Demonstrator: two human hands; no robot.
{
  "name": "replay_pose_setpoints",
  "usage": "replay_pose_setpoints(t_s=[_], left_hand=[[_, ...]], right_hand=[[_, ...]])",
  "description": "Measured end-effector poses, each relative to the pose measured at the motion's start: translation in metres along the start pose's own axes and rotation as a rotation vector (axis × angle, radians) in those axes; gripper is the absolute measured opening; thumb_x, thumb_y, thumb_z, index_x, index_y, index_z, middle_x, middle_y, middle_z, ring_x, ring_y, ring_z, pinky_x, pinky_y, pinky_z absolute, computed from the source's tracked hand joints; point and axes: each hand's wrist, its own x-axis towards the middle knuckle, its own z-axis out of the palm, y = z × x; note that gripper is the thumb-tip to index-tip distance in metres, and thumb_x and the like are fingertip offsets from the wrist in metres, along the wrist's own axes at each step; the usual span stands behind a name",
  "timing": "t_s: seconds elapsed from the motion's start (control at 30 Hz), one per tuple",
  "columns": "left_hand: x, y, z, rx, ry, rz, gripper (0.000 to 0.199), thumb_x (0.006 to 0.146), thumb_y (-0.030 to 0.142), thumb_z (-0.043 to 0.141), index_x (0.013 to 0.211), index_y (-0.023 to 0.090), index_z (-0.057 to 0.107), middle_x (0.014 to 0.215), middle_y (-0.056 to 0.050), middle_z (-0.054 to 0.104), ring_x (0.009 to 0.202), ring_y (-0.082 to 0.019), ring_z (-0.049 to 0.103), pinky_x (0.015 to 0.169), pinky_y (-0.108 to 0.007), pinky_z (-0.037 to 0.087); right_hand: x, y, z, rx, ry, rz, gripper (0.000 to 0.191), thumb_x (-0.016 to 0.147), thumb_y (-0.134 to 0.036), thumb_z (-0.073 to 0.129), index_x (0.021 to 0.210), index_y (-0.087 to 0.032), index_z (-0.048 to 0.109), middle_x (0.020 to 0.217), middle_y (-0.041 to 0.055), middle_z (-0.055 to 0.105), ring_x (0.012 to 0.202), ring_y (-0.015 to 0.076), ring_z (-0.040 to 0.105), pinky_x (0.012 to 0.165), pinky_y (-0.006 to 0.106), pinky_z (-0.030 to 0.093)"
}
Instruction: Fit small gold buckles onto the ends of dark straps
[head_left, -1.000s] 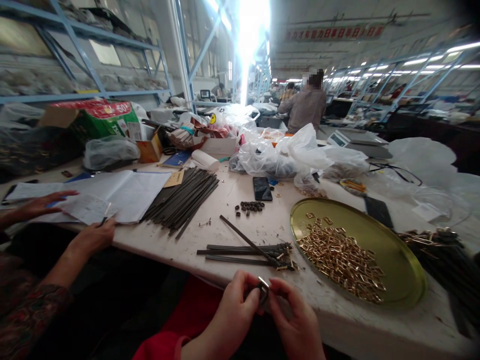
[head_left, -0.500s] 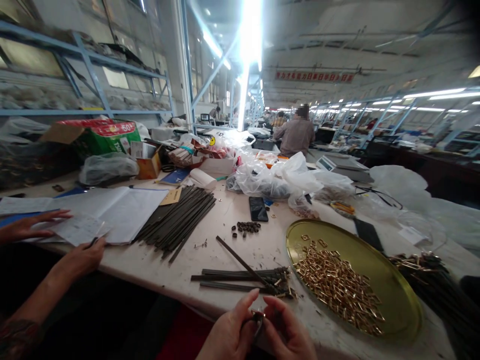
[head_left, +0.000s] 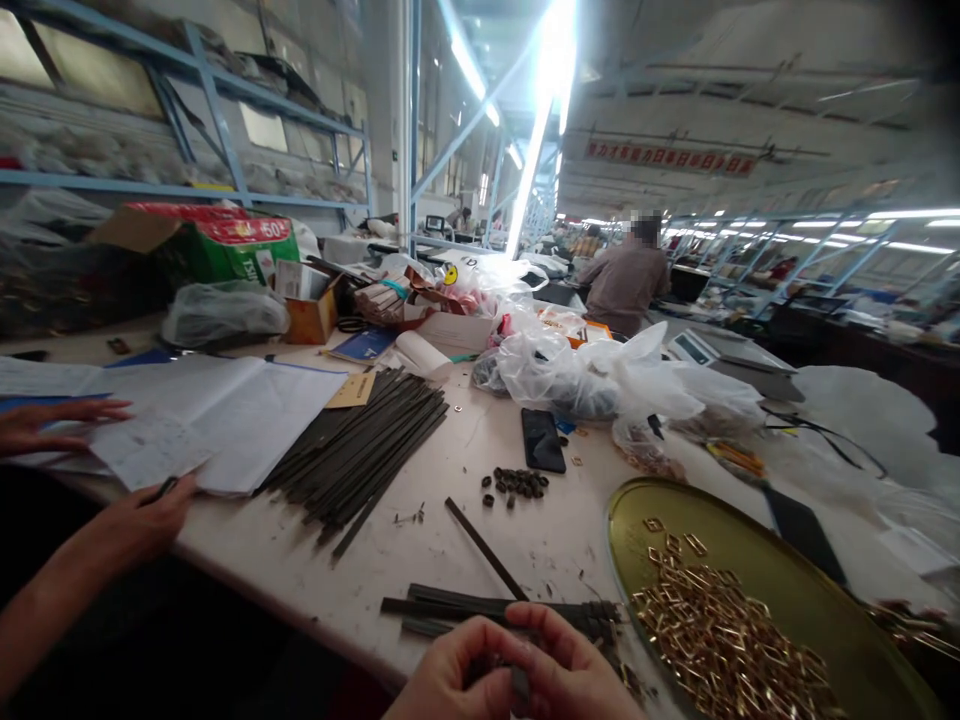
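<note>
My left hand (head_left: 456, 668) and my right hand (head_left: 574, 662) meet at the bottom of the view, fingers closed and pinching. Between them shows the end of a dark strap (head_left: 520, 686); the rest of it is hidden by the fingers. Just beyond my hands lies a small bunch of dark straps (head_left: 487, 605) with gold buckles at their right ends. One loose strap (head_left: 486, 548) slants across the table behind it. To the right, a gold oval tray (head_left: 637, 510) bears a heap of gold rectangular buckles (head_left: 735, 640).
A stack of dark strips (head_left: 367, 450) lies left of centre. Small dark loops (head_left: 519, 483) sit near a phone (head_left: 543, 440). Plastic bags (head_left: 585, 370) fill the back. At left, another person's hands (head_left: 139, 520) rest by an open notebook (head_left: 255, 410), one holding a pen.
The view has turned left and tilted, so the table items sit lower and further right. My fingers have closed in on the strap, and the metal glint between them no longer shows.
</note>
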Motion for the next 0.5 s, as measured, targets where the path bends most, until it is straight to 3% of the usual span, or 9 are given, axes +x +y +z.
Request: replay_pose_setpoints(t_s=[0.07, 0.1, 0.2, 0.27, 0.33, 0.5], left_hand=[[0.006, -0.002, -0.006, -0.174, 0.037, -0.109, 0.044, 0.063, 0.054, 0.066, 0.075, 0.016, 0.05, 0.059, 0.002, 0.055, 0.049, -0.006, 0.042, 0.046, -0.017, 0.026], [0.008, -0.001, -0.009, -0.195, 0.059, -0.142, 0.045, 0.062, 0.055, 0.067, 0.075, 0.016, 0.049, 0.054, 0.004, 0.051, 0.045, -0.005, 0.037, 0.045, -0.017, 0.022], [0.013, 0.007, -0.02, -0.102, 0.135, -0.185, 0.04, 0.062, 0.05, 0.068, 0.071, 0.015, 0.051, 0.049, 0.008, 0.042, 0.043, -0.003, 0.029, 0.044, -0.017, 0.02], [0.015, 0.011, -0.026, -0.03, 0.162, -0.208, 0.036, 0.064, 0.046, 0.068, 0.07, 0.015, 0.052, 0.051, 0.008, 0.042, 0.044, -0.003, 0.03, 0.045, -0.017, 0.022], [0.015, 0.013, -0.031, 0.022, 0.186, -0.233, 0.032, 0.064, 0.043, 0.067, 0.071, 0.015, 0.053, 0.052, 0.008, 0.042, 0.046, -0.004, 0.032, 0.046, -0.017, 0.023], [0.011, 0.004, -0.032, 0.101, 0.238, -0.256, 0.031, 0.062, 0.04, 0.066, 0.077, 0.013, 0.062, 0.059, 0.004, 0.05, 0.053, -0.007, 0.04, 0.051, -0.019, 0.03]], right_hand=[[0.016, -0.018, -0.007, -0.183, -0.07, 0.024, 0.038, 0.065, -0.045, 0.069, 0.092, -0.02, 0.058, 0.068, -0.0005, 0.064, 0.054, 0.0117, 0.059, 0.055, 0.026, 0.048], [0.027, -0.03, -0.014, -0.363, -0.064, -0.032, 0.035, 0.072, -0.046, 0.062, 0.095, -0.02, 0.058, 0.069, 0.0004, 0.064, 0.055, 0.0124, 0.06, 0.056, 0.027, 0.049], [0.07, -0.068, -0.044, -1.139, 0.226, -0.471, 0.028, 0.084, -0.038, 0.042, 0.094, -0.018, 0.059, 0.071, 0.0028, 0.065, 0.063, 0.0162, 0.062, 0.058, 0.029, 0.05], [0.1, -0.084, -0.063, -1.298, 0.332, -0.561, 0.021, 0.081, -0.029, 0.044, 0.087, -0.017, 0.06, 0.084, 0.0077, 0.064, 0.075, 0.0208, 0.062, 0.071, 0.037, 0.048], [0.121, -0.09, -0.077, -1.394, 0.356, -0.594, 0.017, 0.077, -0.023, 0.045, 0.082, -0.019, 0.061, 0.086, 0.0087, 0.063, 0.079, 0.0235, 0.061, 0.074, 0.039, 0.046], [0.136, -0.079, -0.089, -1.491, 0.307, -0.648, 0.015, 0.075, -0.026, 0.045, 0.076, -0.023, 0.06, 0.083, 0.014, 0.065, 0.072, 0.0297, 0.062, 0.064, 0.041, 0.044]])
